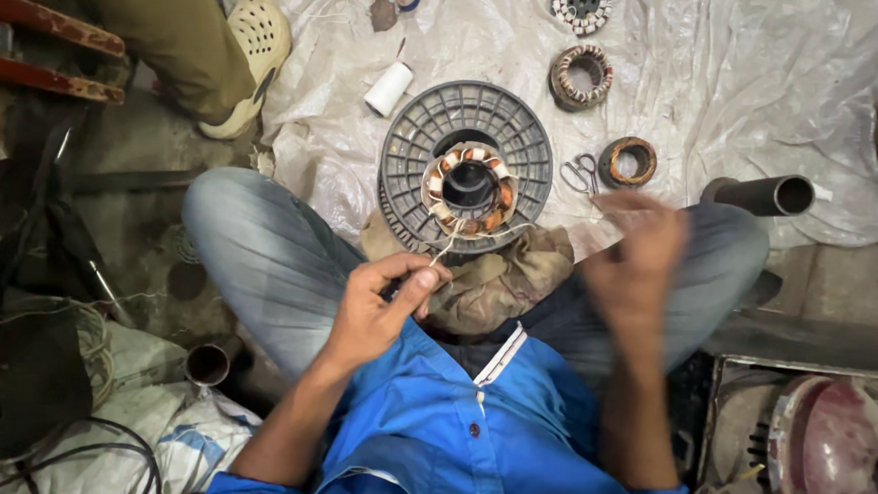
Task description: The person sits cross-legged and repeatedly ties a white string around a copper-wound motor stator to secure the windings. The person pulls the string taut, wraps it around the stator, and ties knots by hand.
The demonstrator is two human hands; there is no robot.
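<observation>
A round motor stator (pixel 469 188) with copper windings rests on a grey plastic spool (pixel 419 146) in front of my crossed legs. White thread (pixel 446 245) runs from the stator down to my left hand (pixel 381 304), which pinches it between thumb and fingers. My right hand (pixel 633 262) is raised to the right of the spool and blurred; whether it holds anything cannot be told. A crumpled brown cloth (pixel 502 280) lies in my lap under the spool's near edge.
On the white plastic sheet (pixel 767 94) lie a white thread reel (pixel 388 87), scissors (pixel 580 173), a copper coil ring (pixel 632 161) and two more stators (pixel 580 75), (pixel 581 4). A metal pipe (pixel 767 195) lies right. Another person's leg and sandal (pixel 254 52) stand at top left.
</observation>
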